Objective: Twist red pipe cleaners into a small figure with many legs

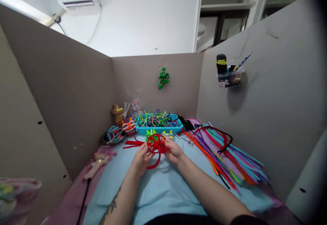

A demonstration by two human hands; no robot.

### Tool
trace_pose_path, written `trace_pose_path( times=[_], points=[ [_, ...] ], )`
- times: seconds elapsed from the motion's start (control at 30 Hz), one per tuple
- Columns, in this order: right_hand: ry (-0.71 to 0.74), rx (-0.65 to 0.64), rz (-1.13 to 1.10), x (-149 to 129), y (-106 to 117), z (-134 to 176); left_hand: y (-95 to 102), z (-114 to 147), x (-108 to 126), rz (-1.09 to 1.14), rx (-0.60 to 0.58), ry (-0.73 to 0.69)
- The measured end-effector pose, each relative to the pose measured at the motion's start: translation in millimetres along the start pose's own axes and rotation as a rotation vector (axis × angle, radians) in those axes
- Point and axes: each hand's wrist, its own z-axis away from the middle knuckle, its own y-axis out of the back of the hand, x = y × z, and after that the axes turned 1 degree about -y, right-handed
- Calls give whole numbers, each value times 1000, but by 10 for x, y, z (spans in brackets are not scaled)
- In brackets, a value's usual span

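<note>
Both my hands hold a red pipe-cleaner shape (156, 145) of several loops, just above the light blue cloth (163, 187). My left hand (142, 157) grips its left side, and a red tail curls down beside that hand. My right hand (174, 151) pinches the right side of the loops. More red pipe cleaners (133, 144) lie flat to the left of the shape. Small green and yellow pipe-cleaner figures (150, 133) stand just behind it.
A blue tray (158, 128) of mixed pipe cleaners stands at the back. A fan of coloured pipe cleaners (230, 157) with a red-and-black headband (221, 137) covers the right. A glue gun (97, 163) lies at the left, and a dish (113, 137) of figures farther back. Grey partitions enclose three sides.
</note>
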Motion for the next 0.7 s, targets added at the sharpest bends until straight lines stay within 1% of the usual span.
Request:
trace_pose_path(
  times=[0.03, 0.07, 0.17, 0.27, 0.33, 0.4, 0.5, 0.7],
  points=[
    [-9, 8, 12, 18, 14, -14, -11, 14, 15, 22, -43, 19],
    [-15, 16, 23, 36, 31, -29, -20, 26, 28, 33, -61, 31],
    [-22, 29, 37, 75, 89, -54, -37, 44, 46, 37, -69, 10],
    [-71, 38, 36, 80, 108, -33, -43, 33, 45, 25, -46, -27],
    [-112, 37, 23, 73, 91, -4, -40, 15, 44, 18, -28, -55],
    [-122, 27, 23, 67, 62, 21, -30, -6, 46, 27, -8, -88],
    [-118, 14, 71, 67, 26, 38, -15, -24, 49, 36, 32, -114],
    [-43, 44, 122, 90, 27, 14, -25, -16, 40, -67, 97, -97]
  ],
)
